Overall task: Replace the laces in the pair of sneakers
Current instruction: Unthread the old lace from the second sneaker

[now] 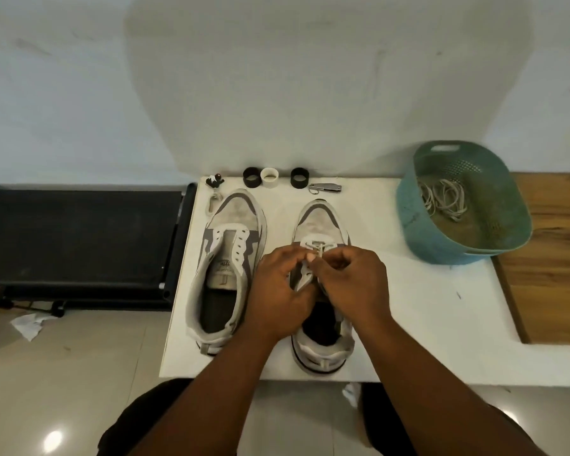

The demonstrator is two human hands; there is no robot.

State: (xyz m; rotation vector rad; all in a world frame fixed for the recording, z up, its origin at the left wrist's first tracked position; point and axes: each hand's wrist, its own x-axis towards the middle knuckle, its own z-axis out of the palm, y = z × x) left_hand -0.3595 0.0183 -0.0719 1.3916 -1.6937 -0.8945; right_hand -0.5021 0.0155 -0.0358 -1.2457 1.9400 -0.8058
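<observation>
Two grey-and-white sneakers stand side by side on a white table (pixel 425 324), toes pointing away from me. The left sneaker (pixel 226 258) has bare eyelets and no lace. Over the right sneaker (pixel 321 225) both my hands meet at the eyelet rows. My left hand (pixel 282 291) and my right hand (pixel 351 284) each pinch a white lace (pixel 316 250) that crosses the lowest eyelets near the toe. My hands hide the sneaker's tongue and upper eyelets.
A teal perforated basket (pixel 504 238) at the back right holds a tangle of pale laces (pixel 445 199). Along the back edge lie two black rings (pixel 251 177), a white ring (pixel 270 177), a folded metal tool (pixel 326 188) and a small keychain (pixel 214 185). A black treadmill (pixel 79 241) stands left.
</observation>
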